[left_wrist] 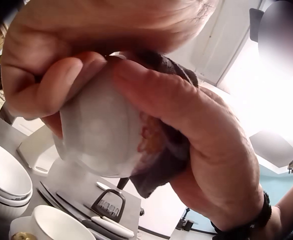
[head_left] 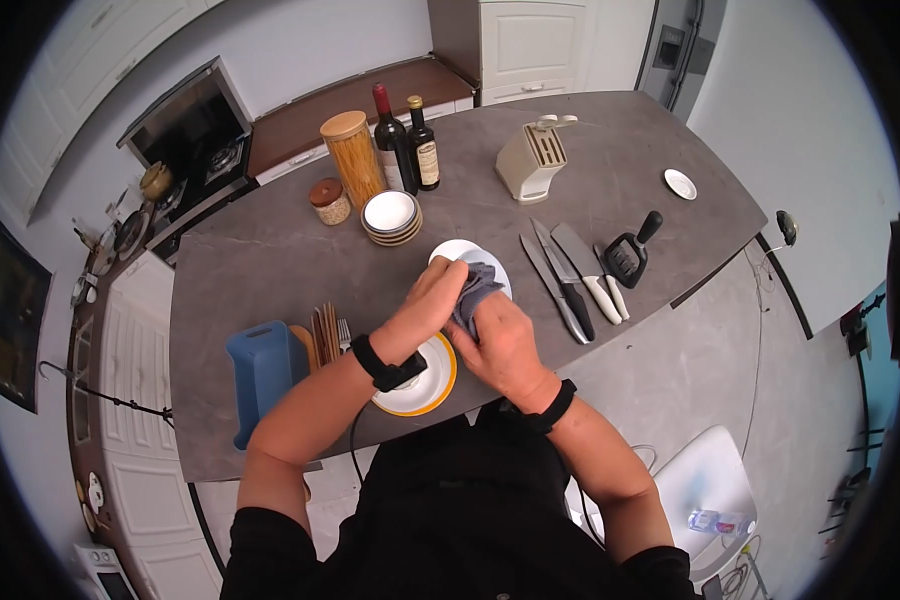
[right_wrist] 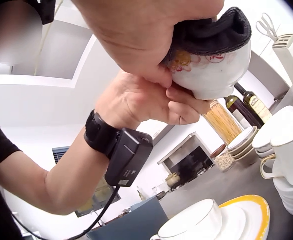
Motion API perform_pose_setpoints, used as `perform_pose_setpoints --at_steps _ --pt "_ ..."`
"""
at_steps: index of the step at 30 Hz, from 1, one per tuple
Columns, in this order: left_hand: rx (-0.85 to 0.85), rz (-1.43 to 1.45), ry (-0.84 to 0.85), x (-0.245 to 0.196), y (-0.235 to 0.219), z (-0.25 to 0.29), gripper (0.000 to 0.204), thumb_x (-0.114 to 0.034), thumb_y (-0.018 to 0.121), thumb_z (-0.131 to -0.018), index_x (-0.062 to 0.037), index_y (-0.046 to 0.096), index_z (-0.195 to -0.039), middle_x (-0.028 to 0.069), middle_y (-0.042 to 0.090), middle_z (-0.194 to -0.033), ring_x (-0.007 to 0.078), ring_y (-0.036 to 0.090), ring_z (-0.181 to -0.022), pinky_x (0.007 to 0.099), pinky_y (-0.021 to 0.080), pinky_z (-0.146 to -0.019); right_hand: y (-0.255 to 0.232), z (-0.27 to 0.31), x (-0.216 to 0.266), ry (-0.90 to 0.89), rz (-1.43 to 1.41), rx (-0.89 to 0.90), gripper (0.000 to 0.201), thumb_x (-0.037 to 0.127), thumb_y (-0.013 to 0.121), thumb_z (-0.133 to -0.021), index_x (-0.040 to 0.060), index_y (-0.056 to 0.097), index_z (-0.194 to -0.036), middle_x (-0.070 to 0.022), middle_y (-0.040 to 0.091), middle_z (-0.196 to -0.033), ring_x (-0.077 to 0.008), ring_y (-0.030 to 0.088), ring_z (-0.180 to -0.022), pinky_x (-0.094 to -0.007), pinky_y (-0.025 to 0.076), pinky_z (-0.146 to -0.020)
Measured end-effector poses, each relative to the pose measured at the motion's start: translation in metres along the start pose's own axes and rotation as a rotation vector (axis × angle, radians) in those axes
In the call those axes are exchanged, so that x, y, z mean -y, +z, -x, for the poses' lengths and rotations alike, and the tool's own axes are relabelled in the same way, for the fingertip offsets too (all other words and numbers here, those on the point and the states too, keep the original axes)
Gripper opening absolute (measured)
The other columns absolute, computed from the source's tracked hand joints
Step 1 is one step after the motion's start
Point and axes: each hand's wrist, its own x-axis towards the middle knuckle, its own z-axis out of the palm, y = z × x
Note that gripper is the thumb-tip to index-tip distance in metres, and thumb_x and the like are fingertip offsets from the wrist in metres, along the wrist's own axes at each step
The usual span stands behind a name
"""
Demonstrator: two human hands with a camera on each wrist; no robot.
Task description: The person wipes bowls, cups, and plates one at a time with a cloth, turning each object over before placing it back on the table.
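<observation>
Resting at left on the desk (head_left: 620, 130) is a blue bin (head_left: 260, 375), with chopsticks (head_left: 324, 335) lying nearby. The left hand's (head_left: 428, 303) grip is curling round a flower-marked white bowl (right_wrist: 211, 75), raised above the desk. The right hand's (head_left: 507, 347) grip is pinching a dark cloth (head_left: 478, 290) over its rim. Knives (head_left: 560, 268) are lying farther right.

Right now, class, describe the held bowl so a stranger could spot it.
Find the grey countertop. Above it, the left hand and right hand hold a white bowl with dark cloth. Unlike the stacked bowls, it bears a red-and-yellow pattern.
</observation>
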Motion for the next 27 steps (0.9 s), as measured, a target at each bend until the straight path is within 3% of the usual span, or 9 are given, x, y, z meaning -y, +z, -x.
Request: perform_pose_setpoints --at_steps 3,8,11,12,14,18,21,22,27 --pt "0.184 0.395 -0.429 -0.009 -0.021 -0.007 0.031 -0.031 0.048 -0.098 -0.0052 0.066 -0.097 0.0035 0.065 -0.087 0.01 0.058 -0.072 0.029 0.048 -0.061 -0.009 0.007 -0.003 -0.2 0.027 0.147 0.028 0.01 0.08 -0.081 0.0007 0.061 -0.1 -0.017 0.064 -0.094 -0.0405 0.063 -0.086 -0.0468 0.051 -0.075" --pt "0.518 0.178 -0.683 -0.008 -0.058 -0.007 0.04 -0.048 0.049 -0.093 -0.0121 0.061 -0.081 -0.0027 0.054 -0.068 0.0045 0.046 -0.057 0.0231 0.031 -0.05 -0.023 0.018 -0.002 -0.288 0.027 0.26 0.03 0.011 0.08 -0.081 0.0007 0.062 -0.103 -0.017 0.063 -0.096 -0.0408 0.062 -0.089 -0.0473 0.051 -0.077" --pt "0.227 0.165 -0.439 -0.03 -0.019 0.018 0.041 -0.05 0.048 -0.093 -0.0134 0.059 -0.078 -0.0044 0.05 -0.065 0.0044 0.041 -0.054 0.0242 0.027 -0.05 -0.01 0.026 -0.008 -0.188 0.017 0.128 0.033 0.01 0.081 -0.08 -0.0003 0.063 -0.106 -0.0179 0.063 -0.095 -0.0418 0.062 -0.087 -0.0485 0.051 -0.075" --pt "0.375 0.143 -0.556 -0.025 -0.03 0.008 0.037 -0.043 0.051 -0.098 -0.0088 0.059 -0.087 -0.0004 0.056 -0.078 0.008 0.049 -0.066 0.0259 0.039 -0.058 -0.005 0.027 -0.008 -0.146 0.005 0.058 0.034 0.01 0.081 -0.08 -0.0006 0.063 -0.106 -0.0182 0.063 -0.095 -0.0421 0.062 -0.087 -0.049 0.051 -0.075" --pt "-0.114 0.308 -0.091 -0.006 0.024 0.04 0.027 -0.027 0.053 -0.102 -0.0021 0.056 -0.094 0.0068 0.056 -0.104 0.0148 0.055 -0.089 0.0331 0.049 -0.081 -0.002 0.025 0.001 -0.065 -0.019 0.036 0.034 0.01 0.081 -0.082 -0.0015 0.063 -0.108 -0.0192 0.063 -0.095 -0.0426 0.062 -0.086 -0.0498 0.052 -0.074" --pt "0.093 -0.129 0.217 0.04 -0.01 0.023 0.037 -0.034 0.05 -0.094 -0.0012 0.065 -0.105 0.0095 0.063 -0.1 0.0187 0.056 -0.077 0.034 0.048 -0.067 -0.005 0.021 0.01 -0.119 -0.054 0.073 0.035 0.01 0.081 -0.082 -0.0022 0.062 -0.109 -0.0186 0.063 -0.097 -0.0414 0.062 -0.087 -0.0488 0.051 -0.075" --pt "0.476 0.267 -0.62 0.0 -0.052 0.008 0.041 -0.043 0.046 -0.09 -0.0085 0.067 -0.097 -0.0001 0.056 -0.071 0.0105 0.041 -0.051 0.0282 0.029 -0.046 -0.016 0.02 0.015 -0.214 -0.02 0.197 0.034 0.008 0.08 -0.081 -0.0016 0.062 -0.109 -0.0172 0.062 -0.099 -0.0401 0.062 -0.089 -0.0473 0.051 -0.077" --pt "0.378 0.226 -0.589 -0.022 -0.047 0.017 0.045 -0.049 0.041 -0.085 -0.0137 0.068 -0.091 -0.0072 0.045 -0.057 0.005 0.025 -0.042 0.0235 0.012 -0.044 -0.016 0.02 0.015 -0.232 -0.009 0.204 0.036 0.007 0.079 -0.078 -0.0006 0.062 -0.109 -0.0158 0.061 -0.099 -0.0381 0.061 -0.089 -0.0462 0.05 -0.078" --pt "0.298 0.355 -0.572 -0.008 -0.037 0.018 0.039 -0.046 0.045 -0.088 -0.0126 0.065 -0.086 -0.0069 0.048 -0.06 0.0058 0.031 -0.045 0.0246 0.019 -0.043 -0.013 0.026 0.012 -0.228 -0.006 0.264 0.037 0.005 0.078 -0.078 -0.0014 0.062 -0.111 -0.0169 0.062 -0.101 -0.0393 0.062 -0.09 -0.0471 0.05 -0.077"
